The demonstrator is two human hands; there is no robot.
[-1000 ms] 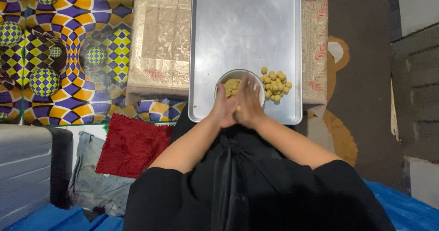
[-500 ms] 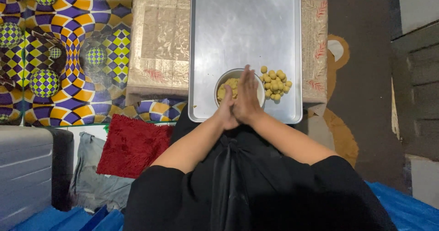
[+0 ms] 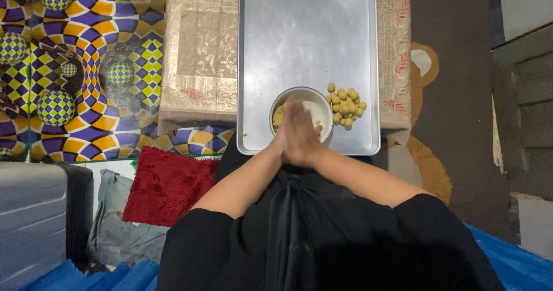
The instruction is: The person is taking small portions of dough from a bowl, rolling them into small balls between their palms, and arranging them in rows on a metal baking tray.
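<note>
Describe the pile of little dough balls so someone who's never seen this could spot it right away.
Find the big shiny metal tray lying on the gold-patterned cloth. Near its close right corner, just right of the round bowl under the pressed-together hands, sits the cluster of small yellow balls, the only loose pieces on the bare metal.

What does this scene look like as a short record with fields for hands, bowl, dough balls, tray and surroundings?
hands: left hand and right hand pressed palm to palm above the bowl
bowl: round bowl with yellow dough, on the tray's near end
dough balls: small yellow balls heaped right of the bowl
tray: metal tray, mostly bare
surroundings: patterned mat, red cloth
</note>
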